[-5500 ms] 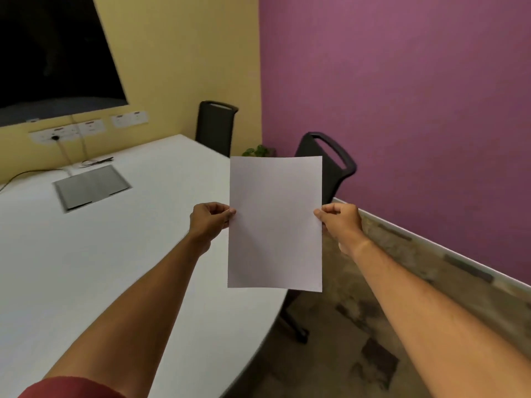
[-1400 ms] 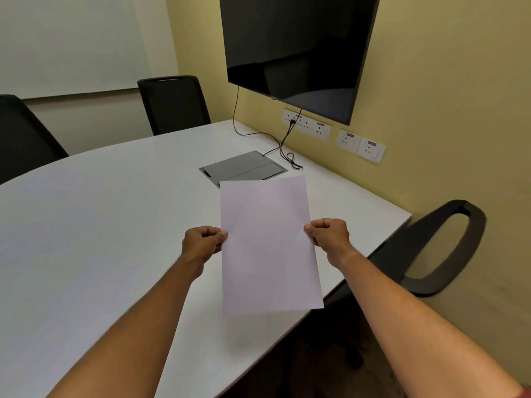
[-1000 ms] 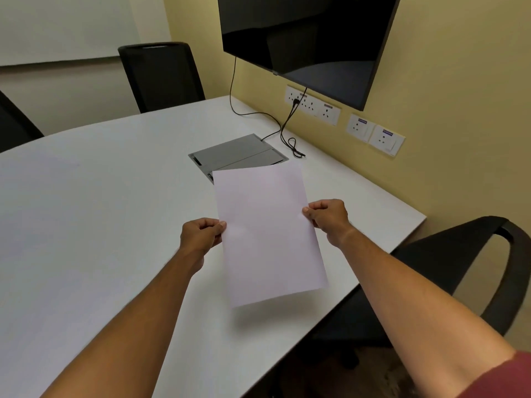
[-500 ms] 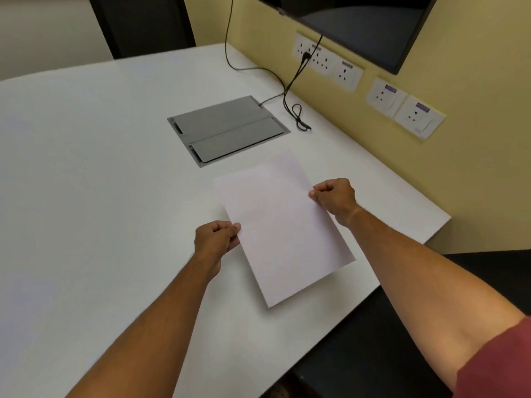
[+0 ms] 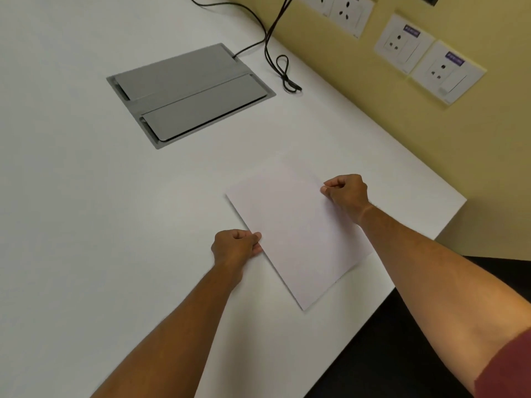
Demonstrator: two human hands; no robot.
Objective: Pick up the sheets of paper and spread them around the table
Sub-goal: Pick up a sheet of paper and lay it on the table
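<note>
One white sheet of paper (image 5: 296, 228) lies almost flat on the white table (image 5: 86, 211), turned at an angle, near the table's right end. My left hand (image 5: 235, 247) pinches the sheet's left long edge. My right hand (image 5: 346, 192) pinches the opposite edge, farther from me. Both fists are closed on the paper. A thin shadow shows under the sheet's near corner.
A grey flip-lid cable box (image 5: 189, 93) is set into the table beyond the sheet. A black cable (image 5: 283, 67) loops beside it, coming from the wall sockets (image 5: 422, 56) on the yellow wall. A black chair (image 5: 402, 340) sits below the table's right edge.
Both hands have carried the sheet from upright in the air down to the table surface, tilting it flat. My view has dropped toward the table.
</note>
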